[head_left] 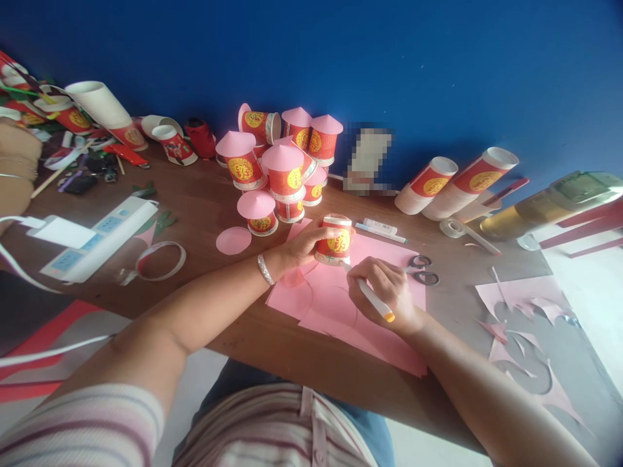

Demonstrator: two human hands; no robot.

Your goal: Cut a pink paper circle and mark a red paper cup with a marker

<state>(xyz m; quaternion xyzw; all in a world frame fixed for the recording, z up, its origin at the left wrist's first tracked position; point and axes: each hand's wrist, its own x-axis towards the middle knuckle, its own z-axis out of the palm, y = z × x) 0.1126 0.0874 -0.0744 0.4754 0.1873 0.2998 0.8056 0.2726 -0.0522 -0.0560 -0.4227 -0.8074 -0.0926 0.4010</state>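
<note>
The left hand (307,245) grips the cup (339,242) from its 9 o'clock side, over the upper part of the pink paper (331,305) (whether it rests there, I cannot tell). The right hand (384,285), at the cup's 4 o'clock, pinches a pen (374,299), orange end towards 5 o'clock, tip at the cup's white lower band; contact is unclear.

From the cup, hatted cups (285,170) cluster at 11 o'clock, a pink disc (233,240) lies at 9, stacked cups (427,188) lean at 2, tape (452,227) sits at 3, and scissors (424,279) lie between 3 and 4.
</note>
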